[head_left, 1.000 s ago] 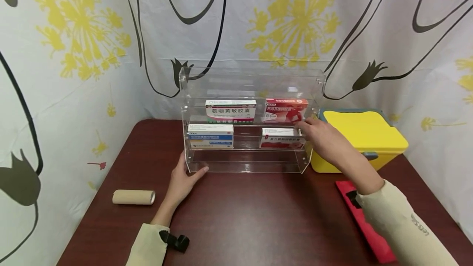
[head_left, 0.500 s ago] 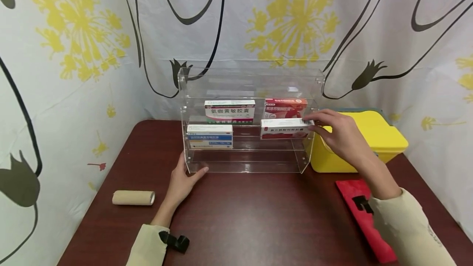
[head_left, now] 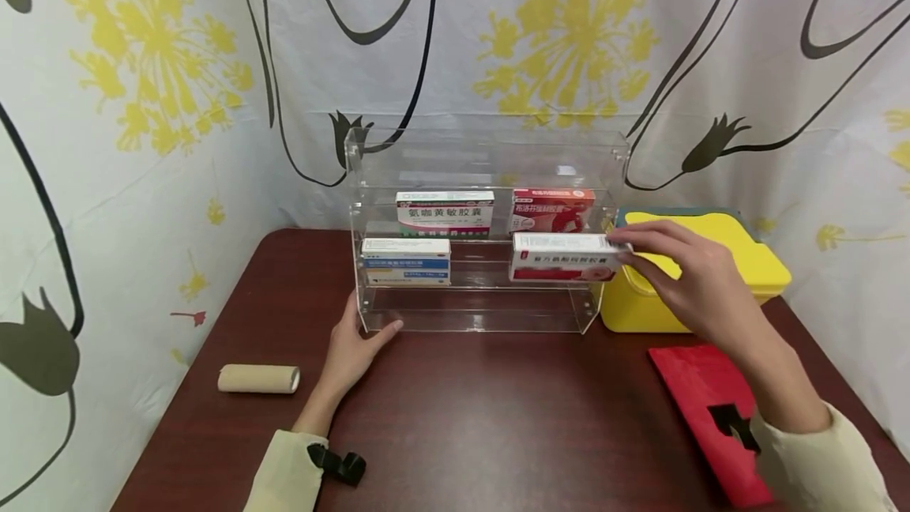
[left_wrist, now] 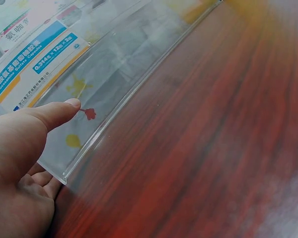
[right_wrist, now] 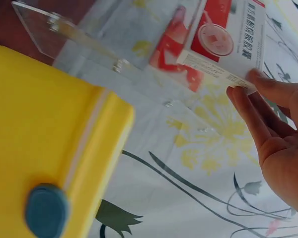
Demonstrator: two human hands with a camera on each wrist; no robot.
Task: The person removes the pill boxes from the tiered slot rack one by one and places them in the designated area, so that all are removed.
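A clear acrylic display rack (head_left: 469, 321) stands on the table. My left hand (head_left: 350, 358) holds its lower left corner, the thumb (left_wrist: 62, 113) over the front and the other fingers around the side panel. My right hand (head_left: 700, 279) pinches the right end of a white and red medicine box (head_left: 562, 259), between thumb and fingertips in the right wrist view. That box is in front of the rack's right side. On the rack stand a blue and white medicine box (head_left: 406, 263), a white and green one (head_left: 445, 216) and a red one (head_left: 553, 212).
A yellow bin (head_left: 643, 310) with a grey-blue rim stands right of the rack. In front of it lies a flat red pouch (head_left: 700, 393), partly under the right forearm. A cardboard tube (head_left: 257, 379) lies at the left. A patterned cloth (head_left: 298, 62) hangs behind.
My right hand has taken the white and red medicine box up off its tier and drawn it forward and slightly right. The left hand keeps its place on the rack.
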